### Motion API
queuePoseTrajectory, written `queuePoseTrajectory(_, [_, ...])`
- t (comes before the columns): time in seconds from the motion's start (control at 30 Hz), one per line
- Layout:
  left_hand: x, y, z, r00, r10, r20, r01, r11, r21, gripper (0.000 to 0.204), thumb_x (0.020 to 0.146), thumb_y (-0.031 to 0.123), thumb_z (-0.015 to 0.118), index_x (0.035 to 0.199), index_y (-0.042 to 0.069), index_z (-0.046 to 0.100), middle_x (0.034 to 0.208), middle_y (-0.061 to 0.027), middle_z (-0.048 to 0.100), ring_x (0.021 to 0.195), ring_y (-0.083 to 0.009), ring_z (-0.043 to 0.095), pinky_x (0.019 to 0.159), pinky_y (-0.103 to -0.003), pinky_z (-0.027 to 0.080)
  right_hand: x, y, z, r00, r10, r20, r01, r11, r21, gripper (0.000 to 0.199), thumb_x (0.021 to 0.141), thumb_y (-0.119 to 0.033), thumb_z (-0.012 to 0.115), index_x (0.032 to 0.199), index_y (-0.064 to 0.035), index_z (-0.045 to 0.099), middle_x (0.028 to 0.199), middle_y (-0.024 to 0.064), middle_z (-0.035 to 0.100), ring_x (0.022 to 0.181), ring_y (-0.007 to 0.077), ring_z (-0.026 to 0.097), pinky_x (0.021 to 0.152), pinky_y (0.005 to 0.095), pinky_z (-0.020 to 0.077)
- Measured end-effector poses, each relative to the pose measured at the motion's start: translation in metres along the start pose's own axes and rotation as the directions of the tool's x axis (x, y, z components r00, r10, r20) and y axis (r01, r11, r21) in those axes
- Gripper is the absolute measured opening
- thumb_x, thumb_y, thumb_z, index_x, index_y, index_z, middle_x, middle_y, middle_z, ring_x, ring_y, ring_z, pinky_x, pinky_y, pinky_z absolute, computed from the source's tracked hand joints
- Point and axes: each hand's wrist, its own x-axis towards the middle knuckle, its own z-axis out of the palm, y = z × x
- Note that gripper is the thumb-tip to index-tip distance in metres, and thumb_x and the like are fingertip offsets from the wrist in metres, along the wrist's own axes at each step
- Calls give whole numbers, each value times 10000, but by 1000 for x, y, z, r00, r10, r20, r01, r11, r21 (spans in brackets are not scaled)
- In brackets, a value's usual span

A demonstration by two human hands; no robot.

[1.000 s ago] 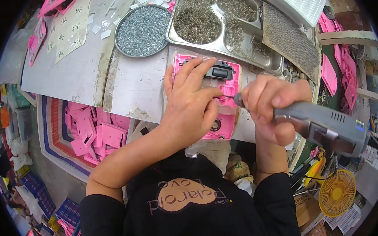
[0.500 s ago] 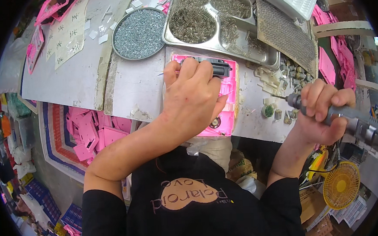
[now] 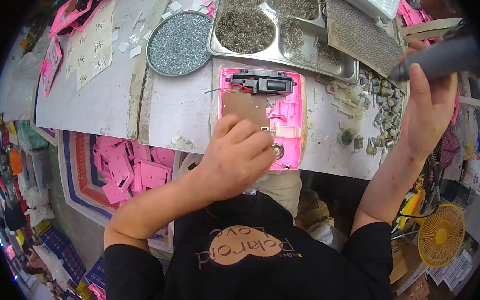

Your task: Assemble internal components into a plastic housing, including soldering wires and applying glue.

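A pink plastic casing lies open on the table in front of me. A black plastic module is set along its far side, with thin red and blue wires at the left end. Below that sits a flat brown board; a round metal part shows near the casing's near edge. My left hand rests over the near left part of the casing, fingers curled at the board's lower edge; what they pinch is hidden. Raised at the right, my right hand grips a grey electric screwdriver, away from the casing.
A round dish of small screws and a metal compartment tray of small metal parts stand beyond the casing. Small metal pieces lie to the right. Pink plastic parts fill a container at left. A yellow fan stands lower right.
My left hand has moved off the black module toward me, uncovering it and the brown board. My right hand has lifted the screwdriver up and farther right, turning it.
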Motion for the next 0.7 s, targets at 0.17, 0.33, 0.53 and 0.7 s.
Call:
queuePoseTrajectory(0.17, [-21, -11, -6, 996, -48, 74, 57, 992, -114, 166, 763, 125, 805, 872, 94, 683, 951, -41, 627, 873, -243, 609, 857, -413, 455, -44, -15, 50, 957, -257, -132, 223, 948, -226, 642, 805, 1, 780, 1383, 46, 503, 1358, 175, 583, 1224, 260, 565, 1033, 392, 460])
queuePoseTrajectory(0.33, [-26, -21, -10, 996, -23, 85, 40, 978, -204, 169, 778, 118, 802, 885, 85, 675, 950, -52, 628, 869, -259, 619, 842, -405, 467, -89, 2, 81, 839, 197, 507, -28, 947, -321, 176, 824, 4, 717, 998, -11, 694, 900, 106, 682, 807, 241, 670, 723, 333, 531])
queuePoseTrajectory(0.53, [-16, -53, -36, 953, -240, -184, 220, 968, -124, 200, 813, 137, 795, 963, 66, 683, 1015, -105, 643, 941, -290, 627, 848, -416, 481, -115, -10, 90, 834, 328, 444, -150, 909, -390, 104, 830, 21, 699, 927, -8, 674, 853, 111, 655, 675, 219, 663, 612, 314, 532])
queuePoseTrajectory(0.7, [-12, -77, -38, 961, -260, -95, 267, 961, 75, 193, 825, 132, 785, 971, 51, 688, 931, -121, 667, 851, -297, 638, 765, -410, 475, -104, -14, 92, 844, 292, 450, -130, 925, -357, 106, 816, 29, 706, 913, -11, 698, 852, 112, 673, 646, 217, 653, 611, 314, 529])
